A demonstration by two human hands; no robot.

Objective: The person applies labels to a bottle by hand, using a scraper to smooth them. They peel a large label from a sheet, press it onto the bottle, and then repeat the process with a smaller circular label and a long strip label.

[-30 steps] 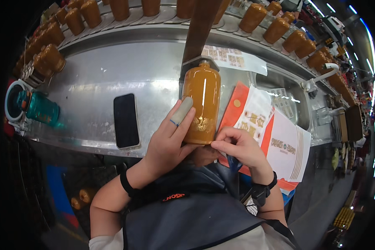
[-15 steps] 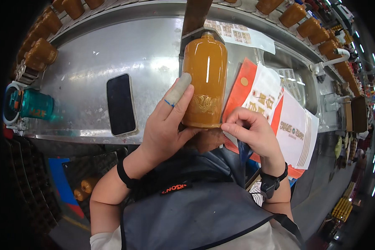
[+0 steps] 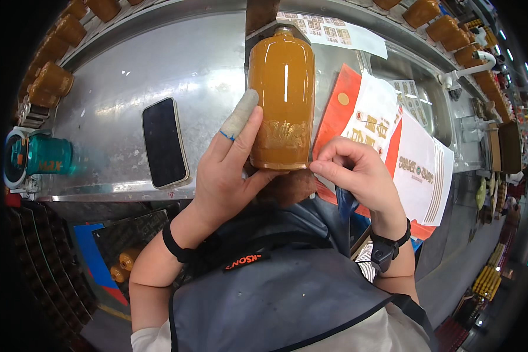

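A glossy amber-brown bottle (image 3: 282, 97) with a gold emblem low on its front lies in front of me, neck pointing away, against a dark bracket. My left hand (image 3: 227, 161) holds its lower left side, fingers along the wall and thumb by the base. A grey cover with a blue band sits on one of that hand's fingers. At the base's right corner my right hand (image 3: 358, 176) is closed in a pinch, thumb against forefinger. Whatever lies between those fingertips is too small to make out.
A black-screened phone (image 3: 165, 142) lies on the metal worktop (image 3: 108, 117) to the left, beyond it a teal bottle (image 3: 50, 154). Printed white sheets (image 3: 419, 176) and an orange-red folder (image 3: 337, 108) lie right, near a sink (image 3: 431, 100). Several brown bottles (image 3: 51, 82) line the far ledge.
The whole view has shifted slightly. Both hands keep their places at the bottle's base, the left one holding and the right one pinching. The emblem now looks a little wider.
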